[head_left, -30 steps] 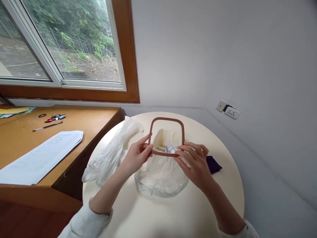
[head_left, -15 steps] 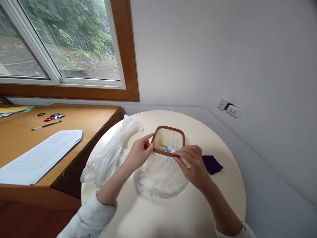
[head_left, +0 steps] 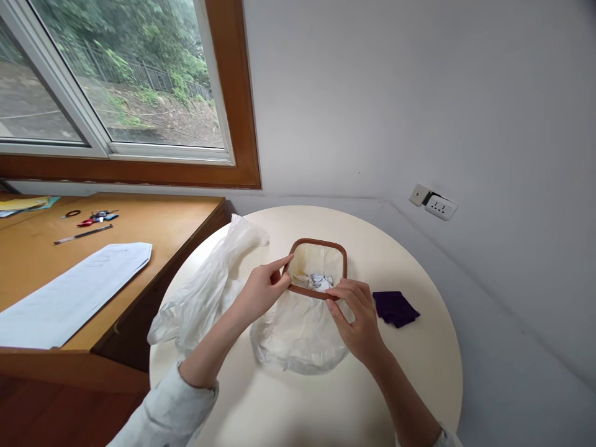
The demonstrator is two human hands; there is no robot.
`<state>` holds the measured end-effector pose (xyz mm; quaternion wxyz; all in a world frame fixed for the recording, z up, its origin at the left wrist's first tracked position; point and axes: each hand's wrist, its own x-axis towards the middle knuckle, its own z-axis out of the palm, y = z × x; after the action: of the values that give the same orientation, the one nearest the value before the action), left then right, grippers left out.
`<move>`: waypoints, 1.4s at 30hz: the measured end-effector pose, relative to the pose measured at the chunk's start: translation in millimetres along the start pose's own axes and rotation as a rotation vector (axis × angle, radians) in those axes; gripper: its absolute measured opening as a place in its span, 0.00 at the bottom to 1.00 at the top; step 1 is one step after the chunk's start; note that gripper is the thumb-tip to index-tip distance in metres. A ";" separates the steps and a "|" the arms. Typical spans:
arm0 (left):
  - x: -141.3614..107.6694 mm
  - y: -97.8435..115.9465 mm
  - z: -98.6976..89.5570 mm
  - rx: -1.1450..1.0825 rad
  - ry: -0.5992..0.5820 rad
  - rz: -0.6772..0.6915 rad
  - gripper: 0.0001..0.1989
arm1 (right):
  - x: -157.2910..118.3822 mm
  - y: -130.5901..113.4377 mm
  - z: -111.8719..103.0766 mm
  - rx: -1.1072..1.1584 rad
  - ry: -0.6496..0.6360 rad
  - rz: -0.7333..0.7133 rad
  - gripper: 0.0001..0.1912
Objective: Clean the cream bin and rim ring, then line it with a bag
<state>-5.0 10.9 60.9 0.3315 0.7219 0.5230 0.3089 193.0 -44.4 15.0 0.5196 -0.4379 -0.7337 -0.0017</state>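
A small trash bin with a brown rounded-square rim [head_left: 305,292] stands on the round table. A translucent white bag [head_left: 298,341] lines it, and the loose part of the bag spreads over the table in front. Crumpled paper [head_left: 321,282] lies inside. My left hand [head_left: 265,288] grips the rim at its left side, index finger stretched along the edge and thumb in front. At the rim's front right corner, my right hand [head_left: 356,313] pinches the rim between thumb and fingers. The bin's lower body is hidden by the bag.
Another crumpled white plastic bag [head_left: 209,285] lies at the table's left. A folded dark purple cloth [head_left: 395,308] is right of my right hand. The wooden desk [head_left: 186,214] on the left holds papers [head_left: 88,292], keys [head_left: 99,217] and a pen [head_left: 84,234]. A wall stands behind.
My right hand has shifted slightly left and down along with the front of the rim, uncovering more of the purple cloth. My left index finger has straightened along the rim.
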 end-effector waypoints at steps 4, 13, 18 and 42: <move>2.7 2.8 -5.1 0.172 0.030 0.071 0.22 | 5.4 -0.3 -6.4 0.045 -0.004 0.034 0.09; 31.6 24.3 -0.7 0.420 -0.139 0.349 0.33 | 53.4 19.5 -14.2 -0.088 -0.323 0.222 0.30; 41.1 17.5 9.6 0.496 -0.243 0.338 0.35 | 55.9 27.5 -8.2 -0.092 -0.498 0.257 0.31; 37.0 16.6 14.4 0.374 -0.197 0.245 0.35 | 41.5 36.3 -0.1 0.066 -0.438 0.310 0.28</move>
<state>25.3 40.3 69.4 0.2016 0.8553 0.4450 0.1724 213.4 4.5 30.3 0.3565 -0.5177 -0.7526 0.1963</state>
